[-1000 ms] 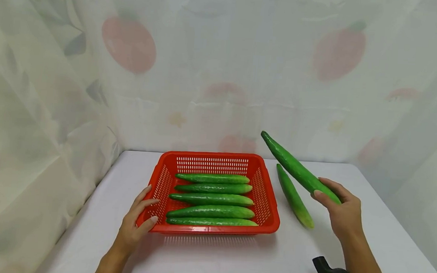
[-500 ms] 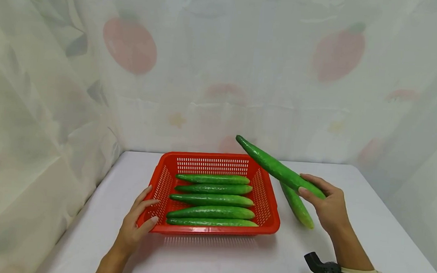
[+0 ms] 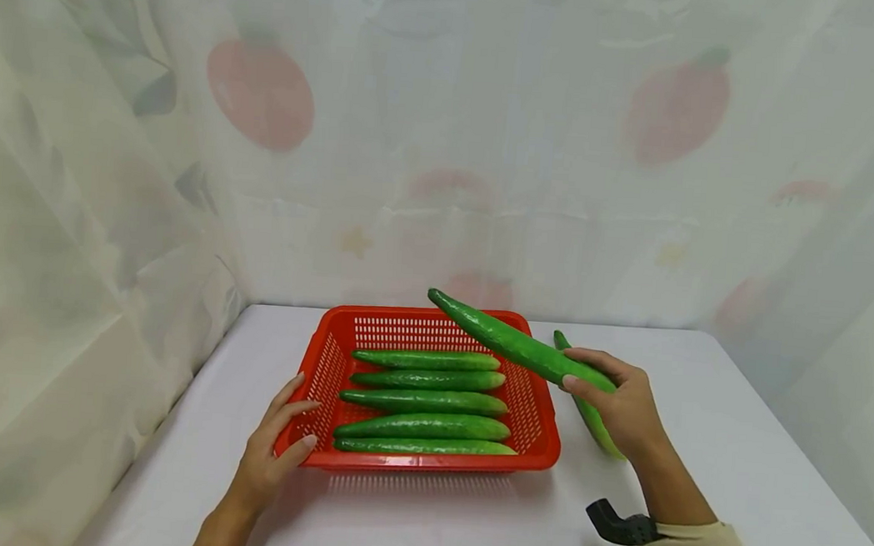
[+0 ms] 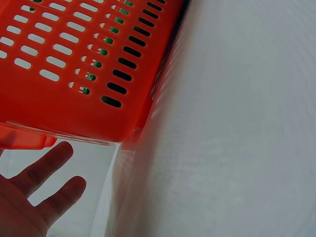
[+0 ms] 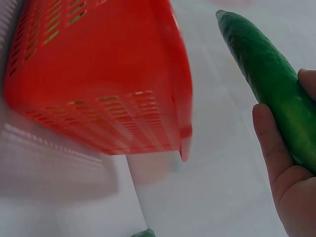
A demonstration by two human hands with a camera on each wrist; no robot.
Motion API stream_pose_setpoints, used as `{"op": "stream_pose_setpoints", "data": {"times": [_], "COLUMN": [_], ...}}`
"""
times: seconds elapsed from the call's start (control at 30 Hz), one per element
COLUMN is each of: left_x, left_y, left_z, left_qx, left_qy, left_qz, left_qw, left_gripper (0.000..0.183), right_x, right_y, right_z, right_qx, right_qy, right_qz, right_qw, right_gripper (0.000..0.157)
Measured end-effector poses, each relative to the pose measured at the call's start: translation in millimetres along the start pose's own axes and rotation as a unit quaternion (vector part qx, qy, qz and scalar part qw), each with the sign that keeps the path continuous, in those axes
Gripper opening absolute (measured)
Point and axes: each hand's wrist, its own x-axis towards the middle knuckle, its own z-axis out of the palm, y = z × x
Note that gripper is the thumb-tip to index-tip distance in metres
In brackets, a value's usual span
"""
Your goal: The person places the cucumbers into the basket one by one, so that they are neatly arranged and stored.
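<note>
In the head view my right hand (image 3: 620,401) grips the thick end of a cucumber (image 3: 508,342), thumb on the near side and fingers behind. Its dark tip points left over the red plastic basket (image 3: 425,463). The right wrist view shows the held cucumber (image 5: 269,69) beside the basket's slotted wall (image 5: 94,74). Several cucumbers (image 3: 422,401) lie side by side, crosswise, inside the basket. My left hand (image 3: 264,454) rests at the basket's left rim with spread, fairly straight fingers; two fingers (image 4: 47,170) show near the rim in the left wrist view.
Another cucumber (image 3: 596,425) lies on the white table (image 3: 421,531) right of the basket, partly hidden by my right hand and the held cucumber. Pale printed curtains (image 3: 445,140) stand behind and at both sides.
My right hand has moved left and slightly down with the cucumber, bringing its tip from beyond the table's right part to over the basket. My left hand and the basket stay put.
</note>
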Motion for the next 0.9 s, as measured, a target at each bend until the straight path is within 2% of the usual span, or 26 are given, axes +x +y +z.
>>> {"op": "stream_pose_setpoints", "data": {"times": [0.23,0.47,0.67,0.9], "left_x": [-0.2,-0.2,1.7,2.0], "left_y": [-2.6,-2.7,-0.9,0.3], "left_z": [0.5,1.0,2.5,4.6], "left_qx": [0.0,0.003,-0.005,0.0], "left_qy": [-0.001,-0.002,0.0,0.0], "left_qz": [0.005,-0.004,0.023,0.025], "left_qw": [1.0,1.0,0.9997,0.9997], "left_gripper": [0.035,0.036,0.036,0.038], "right_x": [6,12,14,14], "right_y": [-1,2,5,6], "right_z": [16.9,34.1,46.3,54.2], "right_qx": [0.041,0.055,0.093,0.067], "right_qy": [-0.035,-0.07,-0.098,-0.131], "right_qz": [0.016,0.003,0.024,0.007], "right_qw": [0.998,0.996,0.991,0.989], "right_gripper": [0.036,0.033,0.033,0.032]}}
